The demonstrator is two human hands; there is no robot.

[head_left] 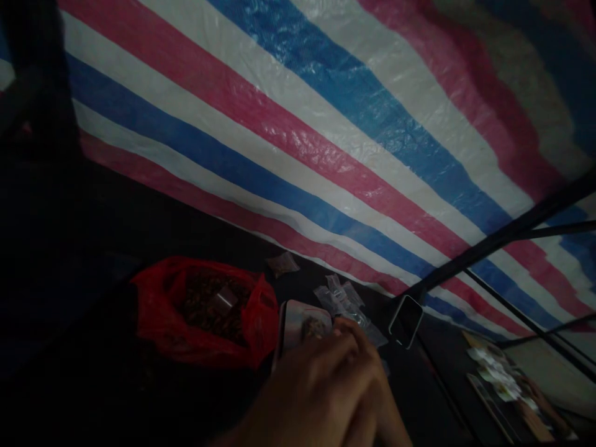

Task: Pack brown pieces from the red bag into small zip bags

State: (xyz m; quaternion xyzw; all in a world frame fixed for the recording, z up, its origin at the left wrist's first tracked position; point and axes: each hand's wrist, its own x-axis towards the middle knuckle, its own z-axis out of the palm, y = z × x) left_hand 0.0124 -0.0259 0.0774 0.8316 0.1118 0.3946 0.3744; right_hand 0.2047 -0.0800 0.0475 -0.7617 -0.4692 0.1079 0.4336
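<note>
My left hand (311,388) comes up from the bottom middle, blurred and dim, its fingers curled. Pressed up close to it, my right hand (367,366) is curled as well, and the two overlap. What they grip, if anything, is hidden between them. Just beyond the fingertips, a small clear bag of light-coloured bits (314,327) shows over a pale, rounded-corner tray or scale (293,320); whether a hand holds the bag I cannot tell. To the left stands an open red plastic bag (161,316) full of small brown pieces, with a little clear packet (223,301) on top.
A filled small bag (282,265) lies behind the tray. Several clear plastic bags (342,298) are heaped beyond my hands. Right of them is a phone (406,321). A striped tarp (279,124) rises behind, crossed by a dark pole (484,245). White items (500,379) lie far right.
</note>
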